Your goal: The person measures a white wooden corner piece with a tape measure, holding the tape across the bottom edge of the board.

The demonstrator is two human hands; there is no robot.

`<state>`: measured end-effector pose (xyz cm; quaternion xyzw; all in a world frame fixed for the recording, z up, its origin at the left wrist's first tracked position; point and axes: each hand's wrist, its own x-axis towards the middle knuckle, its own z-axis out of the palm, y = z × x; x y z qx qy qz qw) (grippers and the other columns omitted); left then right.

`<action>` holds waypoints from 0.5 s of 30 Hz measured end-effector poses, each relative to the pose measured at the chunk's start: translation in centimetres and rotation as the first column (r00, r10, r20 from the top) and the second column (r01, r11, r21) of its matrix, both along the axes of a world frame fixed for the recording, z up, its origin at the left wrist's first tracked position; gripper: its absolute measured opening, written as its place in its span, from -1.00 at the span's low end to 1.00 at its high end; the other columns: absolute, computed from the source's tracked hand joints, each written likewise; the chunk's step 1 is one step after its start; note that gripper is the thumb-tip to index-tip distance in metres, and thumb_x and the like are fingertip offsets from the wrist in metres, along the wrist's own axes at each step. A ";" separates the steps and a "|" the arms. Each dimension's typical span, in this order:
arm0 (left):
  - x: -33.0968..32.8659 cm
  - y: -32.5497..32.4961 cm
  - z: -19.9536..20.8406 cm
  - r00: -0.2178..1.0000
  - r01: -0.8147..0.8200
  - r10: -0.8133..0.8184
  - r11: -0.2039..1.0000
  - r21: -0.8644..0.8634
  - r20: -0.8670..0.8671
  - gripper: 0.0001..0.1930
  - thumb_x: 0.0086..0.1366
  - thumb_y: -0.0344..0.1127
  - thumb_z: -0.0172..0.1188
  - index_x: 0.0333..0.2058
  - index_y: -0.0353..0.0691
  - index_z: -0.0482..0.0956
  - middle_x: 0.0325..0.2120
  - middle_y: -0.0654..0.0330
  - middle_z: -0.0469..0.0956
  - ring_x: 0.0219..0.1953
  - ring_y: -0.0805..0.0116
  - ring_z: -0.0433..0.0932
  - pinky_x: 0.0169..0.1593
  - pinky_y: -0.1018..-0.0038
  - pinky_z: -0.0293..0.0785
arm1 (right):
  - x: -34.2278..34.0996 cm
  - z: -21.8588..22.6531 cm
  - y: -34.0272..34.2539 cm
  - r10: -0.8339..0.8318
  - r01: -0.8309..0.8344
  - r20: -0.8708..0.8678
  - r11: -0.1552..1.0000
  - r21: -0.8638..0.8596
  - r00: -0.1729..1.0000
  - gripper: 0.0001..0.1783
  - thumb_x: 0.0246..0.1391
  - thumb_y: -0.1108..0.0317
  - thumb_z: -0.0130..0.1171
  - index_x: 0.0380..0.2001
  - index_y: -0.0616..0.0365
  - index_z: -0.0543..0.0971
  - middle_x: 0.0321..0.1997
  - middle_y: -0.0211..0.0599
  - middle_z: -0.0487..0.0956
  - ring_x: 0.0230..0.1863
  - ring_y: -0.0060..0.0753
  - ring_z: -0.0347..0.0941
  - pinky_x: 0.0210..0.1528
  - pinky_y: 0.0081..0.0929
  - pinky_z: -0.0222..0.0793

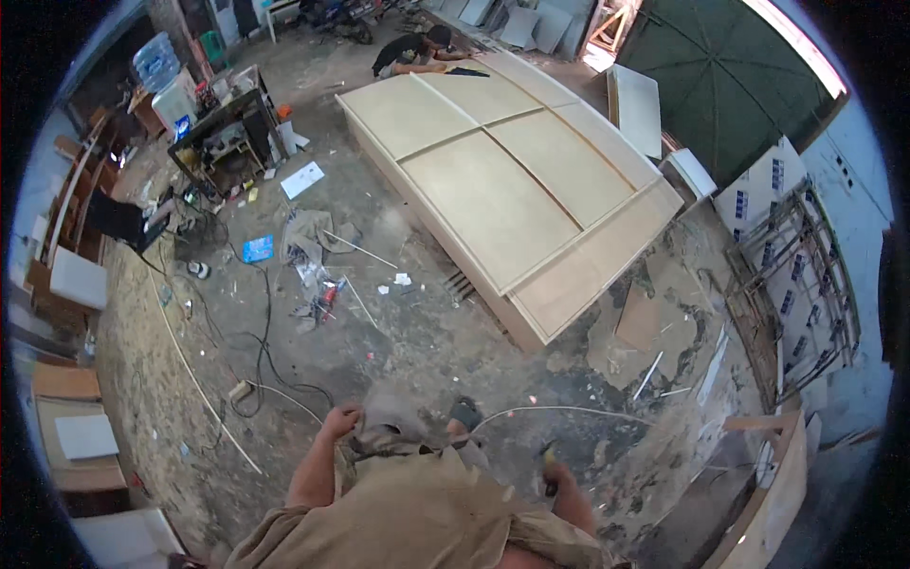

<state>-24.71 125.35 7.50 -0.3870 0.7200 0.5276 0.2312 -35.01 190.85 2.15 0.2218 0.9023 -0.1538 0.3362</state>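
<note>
My left hand (343,419) hangs beside my body at lower centre, its fingers curled in, with nothing visible in them. At my right side, my right hand (563,479) is closed around a small yellow-and-black tool (550,459); its exact kind is too small and blurred to make out. Ahead of me lies a large pale wooden cabinet (483,204) with a panelled face upward, apart from both hands. At its far end a co-worker (415,52) in a dark top leans over it, arms reaching onto the surface near a dark object (467,72).
A pale cord (569,410) crosses the floor by my feet. Black cable (268,351), rags (308,237) and thin strips lie to the left. A cluttered workbench (223,128) stands back left. Wooden boards (773,493) stand near right; a metal rack (796,275) leans farther back.
</note>
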 end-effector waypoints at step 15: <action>-2.6 1.8 -7.2 0.773 -0.633 0.600 0.745 0.209 0.205 -0.67 0.33 -0.13 0.06 -0.33 -0.30 0.63 -0.54 0.22 0.54 -0.52 0.37 0.50 -0.40 0.37 0.41 | -38.1 -6.1 -13.2 0.229 -0.209 -0.096 0.960 0.187 0.969 -0.73 0.20 0.23 0.06 -0.18 0.21 0.52 -0.38 -0.15 0.54 -0.46 -0.14 0.48 -0.36 -0.13 0.37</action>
